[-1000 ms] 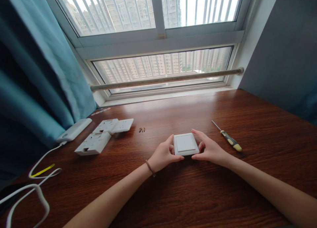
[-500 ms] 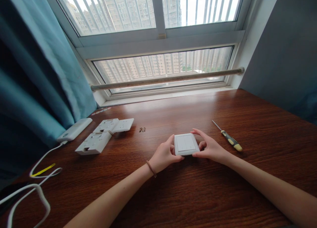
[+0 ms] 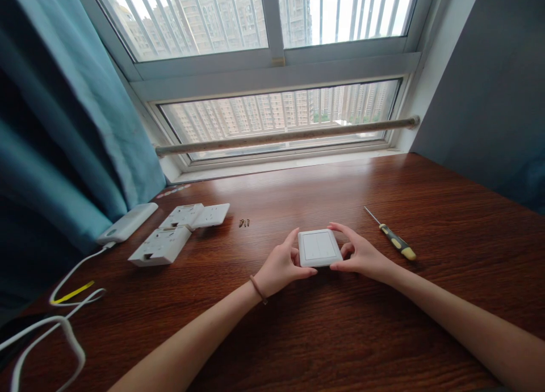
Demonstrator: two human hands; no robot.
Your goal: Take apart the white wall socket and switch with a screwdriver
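Note:
A white two-panel wall switch is held between my two hands, just above or on the brown table. My left hand grips its left edge, thumb at the near corner and fingers at the far one. On the opposite edge, my right hand holds it the same way, index finger along the far corner. The switch's underside is hidden. Right of my hands lies a screwdriver with a black and yellow handle. Several small screws lie together left of the switch.
White boxes and plates, including a switch box and a socket plate, sit at the left. Behind them lies a white power bank with a white cable and a yellow strip. The wooden table meets a window.
The switch has shifted very slightly left and its front panels sit flatter in the frame. Both hands keep nearly the same grip.

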